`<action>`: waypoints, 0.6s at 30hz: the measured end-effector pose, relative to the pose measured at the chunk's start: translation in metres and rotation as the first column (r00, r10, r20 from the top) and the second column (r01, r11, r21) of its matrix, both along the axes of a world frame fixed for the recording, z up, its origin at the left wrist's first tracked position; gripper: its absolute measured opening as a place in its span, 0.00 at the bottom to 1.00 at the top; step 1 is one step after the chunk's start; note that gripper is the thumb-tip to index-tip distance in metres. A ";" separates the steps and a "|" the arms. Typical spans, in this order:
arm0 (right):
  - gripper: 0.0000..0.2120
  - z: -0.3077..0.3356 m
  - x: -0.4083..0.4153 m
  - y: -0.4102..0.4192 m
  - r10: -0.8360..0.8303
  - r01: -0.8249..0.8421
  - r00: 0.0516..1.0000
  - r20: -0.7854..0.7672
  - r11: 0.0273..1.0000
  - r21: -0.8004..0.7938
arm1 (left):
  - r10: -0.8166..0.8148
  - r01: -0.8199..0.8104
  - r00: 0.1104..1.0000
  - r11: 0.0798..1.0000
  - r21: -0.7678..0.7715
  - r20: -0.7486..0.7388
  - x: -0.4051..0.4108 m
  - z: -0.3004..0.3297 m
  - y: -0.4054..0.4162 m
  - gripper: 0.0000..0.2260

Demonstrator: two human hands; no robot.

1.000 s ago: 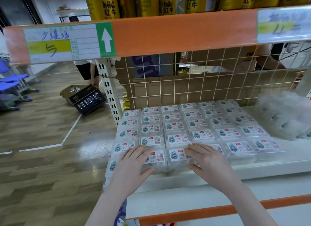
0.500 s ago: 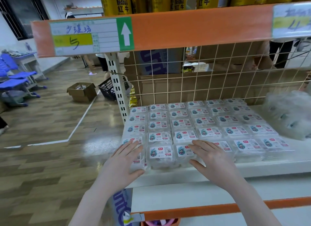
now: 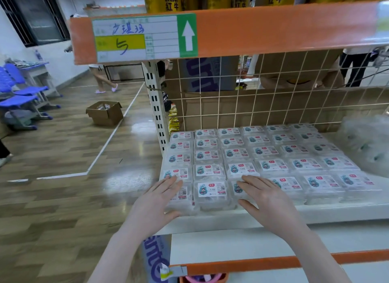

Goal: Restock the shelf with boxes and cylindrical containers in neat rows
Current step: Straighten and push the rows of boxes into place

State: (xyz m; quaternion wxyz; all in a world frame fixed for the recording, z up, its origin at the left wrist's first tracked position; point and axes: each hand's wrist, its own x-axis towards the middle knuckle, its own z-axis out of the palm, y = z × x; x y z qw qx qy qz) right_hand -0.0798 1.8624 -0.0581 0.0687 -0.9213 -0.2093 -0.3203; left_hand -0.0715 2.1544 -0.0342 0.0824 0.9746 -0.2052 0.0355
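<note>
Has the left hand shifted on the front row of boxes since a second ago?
No. The left hand still rests flat on the front-left clear box at the shelf edge; only the camera moved.

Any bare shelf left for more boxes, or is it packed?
Mostly packed: clear plastic labelled boxes run edge to edge from the wire grid back forward. Free: the narrow white shelf lip in front of them. Right end is crowded by a crinkled clear plastic bag. Left hand and right hand rest on the front row.

A shop-like stockroom: orange-edged shelving with a handwritten label, cartons on the floor.
</note>
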 end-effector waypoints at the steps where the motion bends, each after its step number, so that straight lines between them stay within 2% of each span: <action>1: 0.18 0.000 0.000 0.000 -0.005 0.005 1.000 -0.005 1.000 -0.001 | 0.005 -0.005 1.000 1.000 0.013 0.004 0.001 -0.001 -0.001 0.34; 8: 0.18 -0.001 0.000 -0.001 -0.027 0.027 0.999 -0.026 1.000 0.001 | 0.022 -0.023 1.000 0.998 0.056 0.020 0.003 -0.004 -0.012 0.35; 18: 0.20 -0.002 0.002 -0.003 -0.057 0.056 0.996 -0.062 0.998 -0.023 | 0.019 -0.018 1.000 1.000 0.012 -0.024 0.006 -0.010 -0.015 0.37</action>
